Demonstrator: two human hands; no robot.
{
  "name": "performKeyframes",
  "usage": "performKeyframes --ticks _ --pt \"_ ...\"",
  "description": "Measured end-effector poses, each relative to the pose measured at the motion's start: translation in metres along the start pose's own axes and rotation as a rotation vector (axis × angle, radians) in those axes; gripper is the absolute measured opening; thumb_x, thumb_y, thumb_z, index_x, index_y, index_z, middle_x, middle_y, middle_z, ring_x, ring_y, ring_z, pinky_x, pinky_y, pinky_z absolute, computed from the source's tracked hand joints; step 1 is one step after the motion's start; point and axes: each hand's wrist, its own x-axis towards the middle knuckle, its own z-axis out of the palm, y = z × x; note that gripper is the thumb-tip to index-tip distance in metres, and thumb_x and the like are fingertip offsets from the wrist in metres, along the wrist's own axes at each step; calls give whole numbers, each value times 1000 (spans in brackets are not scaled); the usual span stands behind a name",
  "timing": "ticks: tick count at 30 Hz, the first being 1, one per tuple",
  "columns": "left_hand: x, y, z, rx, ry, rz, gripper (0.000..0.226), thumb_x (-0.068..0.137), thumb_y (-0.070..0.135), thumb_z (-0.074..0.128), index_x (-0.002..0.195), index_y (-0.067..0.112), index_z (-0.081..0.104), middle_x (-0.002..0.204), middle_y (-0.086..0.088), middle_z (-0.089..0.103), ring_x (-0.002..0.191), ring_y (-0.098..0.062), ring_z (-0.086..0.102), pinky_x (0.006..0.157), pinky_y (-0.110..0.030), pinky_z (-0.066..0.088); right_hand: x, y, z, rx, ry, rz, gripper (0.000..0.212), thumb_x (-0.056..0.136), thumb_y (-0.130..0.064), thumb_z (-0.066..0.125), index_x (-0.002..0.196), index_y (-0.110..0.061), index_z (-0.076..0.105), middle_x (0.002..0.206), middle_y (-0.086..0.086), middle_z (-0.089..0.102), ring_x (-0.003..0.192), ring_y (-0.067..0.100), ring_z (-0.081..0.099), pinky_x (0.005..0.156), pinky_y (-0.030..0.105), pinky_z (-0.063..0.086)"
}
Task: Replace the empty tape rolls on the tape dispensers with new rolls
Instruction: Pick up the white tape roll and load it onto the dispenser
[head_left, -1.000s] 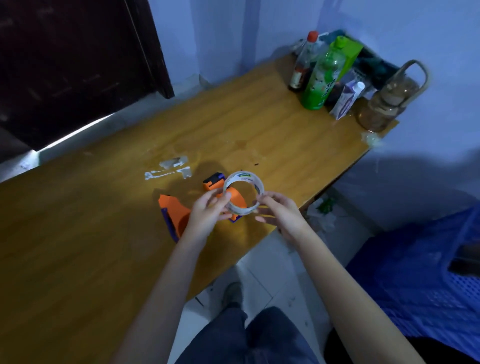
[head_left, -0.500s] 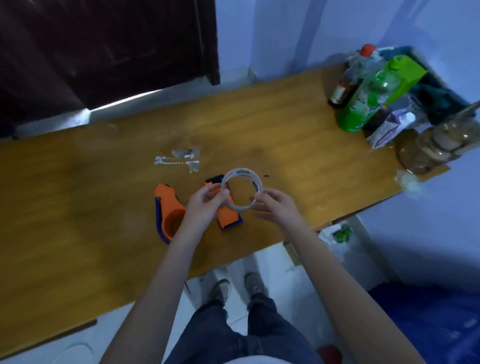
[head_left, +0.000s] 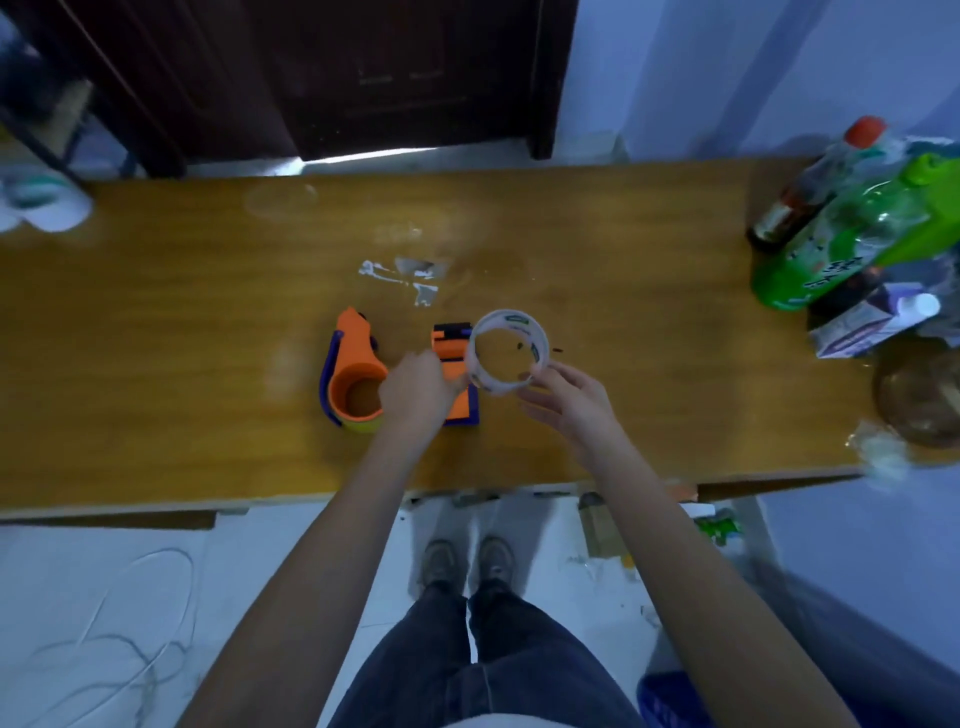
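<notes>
A thin, nearly spent clear tape roll (head_left: 506, 319) with a white core hangs just above the wooden table (head_left: 156, 364). My right hand (head_left: 569, 402) pinches its lower right rim. My left hand (head_left: 415, 387) is blurred, right beside the roll's lower left edge and over a flat orange and blue dispenser part (head_left: 448, 340); I cannot tell whether it touches the roll. To the left, the orange dispenser body (head_left: 353, 364) with its round hub lies on the table, with no roll on the hub.
A green bottle (head_left: 841, 244), a dark sauce bottle (head_left: 800, 202), a carton (head_left: 872, 322) and a glass jar (head_left: 919, 400) crowd the table's right end. White tape scraps (head_left: 410, 278) stick behind the dispenser. A white paper roll (head_left: 47, 202) sits at the far left. A dark door (head_left: 415, 78) stands behind.
The view has swung so the table lies square ahead. My left hand has slid left along the roll's edge toward the orange part; my right hand still holds the roll.
</notes>
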Motion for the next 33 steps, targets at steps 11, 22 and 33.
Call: performKeyframes --ticks 11,22,33 --pt "8 7 0 -181 -12 -13 56 87 49 58 53 14 30 49 -3 36 42 -20 41 39 -27 27 1 -2 -8 51 -16 17 25 88 -19 64 109 -6 64 102 10 68 93 24 68 77 31 57" --pt "-2 -19 0 -1228 -322 -243 34 98 24 45 124 4 54 123 -16 58 96 -32 64 51 -25 59 -9 -6 9 -19 -103 -28 15 86 -18 65 98 -10 67 101 12 69 86 23 69 77 34 58" --pt "-13 -25 7 -1683 -432 -364 43 96 42 41 117 8 56 125 -21 55 98 -33 64 66 -44 60 -16 -1 28 -108 -86 -68 26 87 -21 64 107 -4 66 101 12 70 86 22 70 74 30 59"
